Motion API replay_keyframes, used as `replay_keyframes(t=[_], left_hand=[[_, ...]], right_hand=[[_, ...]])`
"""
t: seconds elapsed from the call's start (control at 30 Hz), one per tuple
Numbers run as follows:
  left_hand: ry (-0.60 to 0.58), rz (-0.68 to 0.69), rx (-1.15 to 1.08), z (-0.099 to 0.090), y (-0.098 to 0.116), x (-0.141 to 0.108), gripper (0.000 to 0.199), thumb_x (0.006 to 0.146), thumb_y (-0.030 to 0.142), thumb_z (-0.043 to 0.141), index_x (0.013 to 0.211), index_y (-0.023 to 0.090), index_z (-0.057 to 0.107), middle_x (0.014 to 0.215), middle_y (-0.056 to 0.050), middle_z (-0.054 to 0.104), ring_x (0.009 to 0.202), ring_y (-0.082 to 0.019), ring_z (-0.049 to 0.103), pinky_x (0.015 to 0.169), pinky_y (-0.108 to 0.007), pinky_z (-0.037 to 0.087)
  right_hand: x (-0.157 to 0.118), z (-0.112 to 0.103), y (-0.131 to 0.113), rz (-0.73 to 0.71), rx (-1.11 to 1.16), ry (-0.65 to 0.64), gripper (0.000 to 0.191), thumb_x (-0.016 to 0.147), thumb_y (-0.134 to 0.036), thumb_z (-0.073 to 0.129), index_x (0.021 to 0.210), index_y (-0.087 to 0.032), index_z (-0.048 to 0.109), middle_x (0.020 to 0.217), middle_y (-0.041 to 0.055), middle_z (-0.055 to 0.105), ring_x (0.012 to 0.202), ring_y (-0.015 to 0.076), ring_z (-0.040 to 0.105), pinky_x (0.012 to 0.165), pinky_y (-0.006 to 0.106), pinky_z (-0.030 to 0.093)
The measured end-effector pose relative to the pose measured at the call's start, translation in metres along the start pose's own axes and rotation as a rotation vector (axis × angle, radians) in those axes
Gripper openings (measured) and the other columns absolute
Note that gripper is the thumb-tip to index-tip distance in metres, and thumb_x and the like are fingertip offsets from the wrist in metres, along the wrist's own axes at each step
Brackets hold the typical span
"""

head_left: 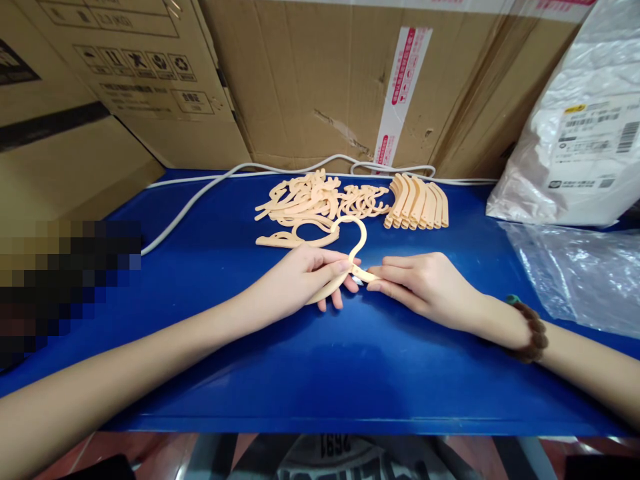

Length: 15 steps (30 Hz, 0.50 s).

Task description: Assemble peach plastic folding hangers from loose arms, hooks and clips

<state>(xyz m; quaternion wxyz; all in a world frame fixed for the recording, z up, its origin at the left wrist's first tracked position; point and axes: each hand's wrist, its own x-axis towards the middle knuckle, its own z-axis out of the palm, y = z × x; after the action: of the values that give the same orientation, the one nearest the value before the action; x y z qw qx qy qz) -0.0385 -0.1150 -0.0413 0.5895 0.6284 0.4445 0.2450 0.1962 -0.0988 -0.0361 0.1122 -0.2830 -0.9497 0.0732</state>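
Observation:
Between my two hands, above the blue table, is a cream plastic clothes hanger [361, 233] with its hook pointing up. My left hand [305, 273] is closed round one arm of it, thumb pressed near the base of the hook. On the other side my right hand [433, 290] pinches the end of the short right arm. Just behind the left hand lies a hanger [270, 239] flat on the table. Farther back are a loose pile of curved hanger arms [305, 200], a heap of hooks [363, 200] and a neat row of stacked arms [417, 202].
Cardboard boxes [320, 80] wall off the back and left of the blue table [320, 373]. A white cable [195, 193] runs along the rear. At the right stand a white plastic parcel [575, 140] and a clear plastic bag [580, 273].

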Motion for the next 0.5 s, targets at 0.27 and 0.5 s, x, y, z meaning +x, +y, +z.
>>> replay_keyframes(t=[0.27,0.5], left_hand=[[-0.045,0.022,-0.001,0.0036,0.0023,-0.0027,0.033,0.096,0.036,0.044,0.101,0.010,0.065,0.093,-0.009,0.070,0.057,-0.009,0.061,0.045,-0.017,0.046],[-0.033,0.043,0.081,0.0055,0.0034,-0.0066,0.035,0.098,0.038,0.043,0.095,0.012,0.065,0.092,-0.008,0.071,0.056,-0.009,0.059,0.045,-0.018,0.043]], right_hand=[[0.0018,-0.0037,-0.0030,0.042,0.074,-0.001,0.042,0.105,-0.042,0.037,0.099,-0.018,0.071,0.077,0.0017,0.064,0.060,0.0102,0.055,0.057,0.023,0.034],[0.0020,-0.0046,-0.0073,0.063,0.135,0.005,0.040,0.104,-0.039,0.040,0.090,-0.017,0.071,0.073,0.0005,0.062,0.056,0.0092,0.051,0.055,0.022,0.033]])
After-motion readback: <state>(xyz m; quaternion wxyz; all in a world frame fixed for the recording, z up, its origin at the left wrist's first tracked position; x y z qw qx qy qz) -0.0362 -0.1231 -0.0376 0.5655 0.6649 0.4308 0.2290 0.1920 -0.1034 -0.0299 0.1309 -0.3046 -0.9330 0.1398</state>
